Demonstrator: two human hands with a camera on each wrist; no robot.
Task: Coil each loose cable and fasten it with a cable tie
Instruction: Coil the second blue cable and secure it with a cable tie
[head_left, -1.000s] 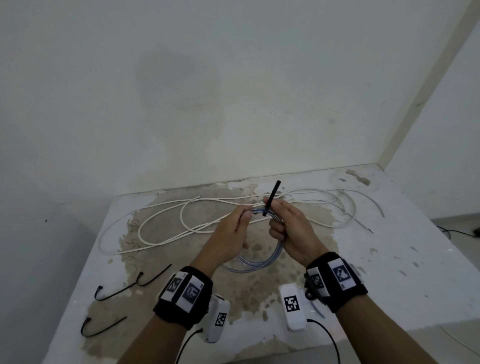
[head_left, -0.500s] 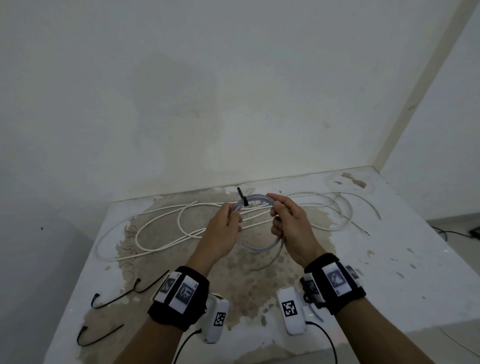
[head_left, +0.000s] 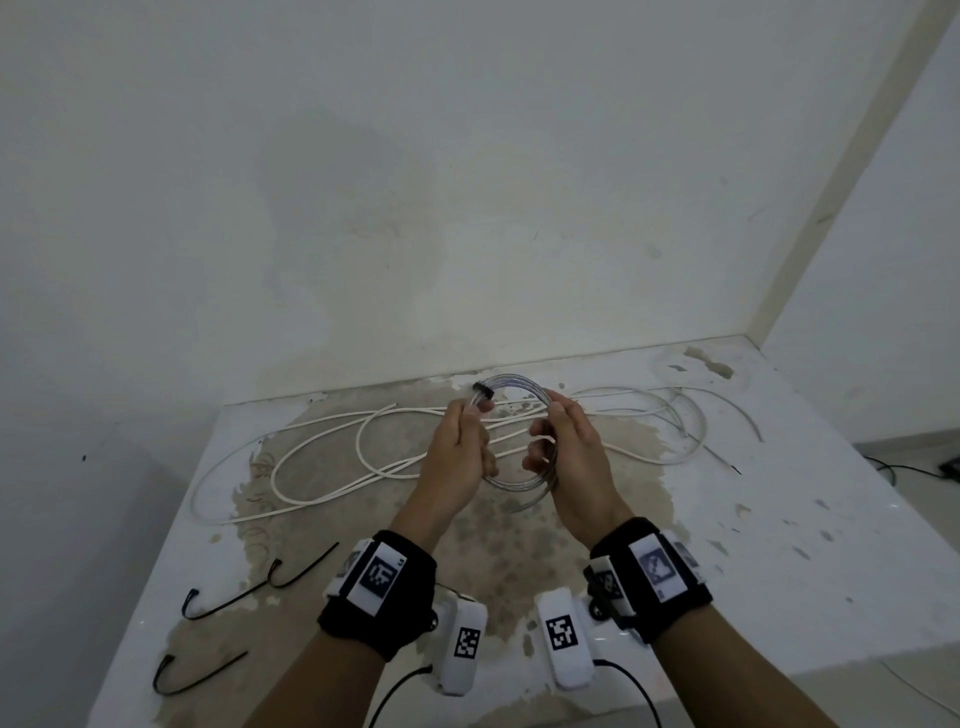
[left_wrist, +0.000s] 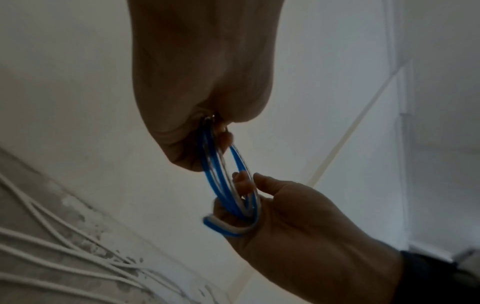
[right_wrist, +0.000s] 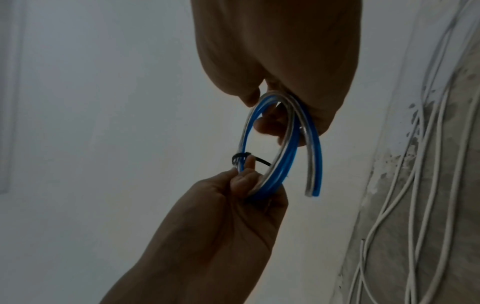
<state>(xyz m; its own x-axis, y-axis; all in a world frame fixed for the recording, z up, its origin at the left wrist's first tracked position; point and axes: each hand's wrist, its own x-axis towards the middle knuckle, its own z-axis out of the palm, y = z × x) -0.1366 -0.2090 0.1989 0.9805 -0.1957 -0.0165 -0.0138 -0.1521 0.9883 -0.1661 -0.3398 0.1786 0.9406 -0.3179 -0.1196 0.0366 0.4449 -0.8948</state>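
A small coil of blue-and-clear cable (head_left: 519, 483) hangs upright in the air between both hands, above the table. My left hand (head_left: 470, 415) pinches its upper left side, just below a black cable tie (head_left: 483, 391) cinched round the strands. My right hand (head_left: 545, 436) grips the coil's right side with curled fingers. In the right wrist view the cable tie (right_wrist: 240, 159) sits by the left hand's fingertips (right_wrist: 246, 176), and a free cable end (right_wrist: 313, 185) sticks down. The left wrist view shows the coil (left_wrist: 223, 181) running between the two hands.
A long loose white cable (head_left: 322, 452) sprawls across the stained table (head_left: 779, 545) behind the hands. Two spare black cable ties (head_left: 249, 587) (head_left: 192, 675) lie at the front left. Walls close off the back and right.
The tie's long tail stood up by my right hand a second ago; now only a short stub shows by my left fingers. The coil has turned and risen farther from me.
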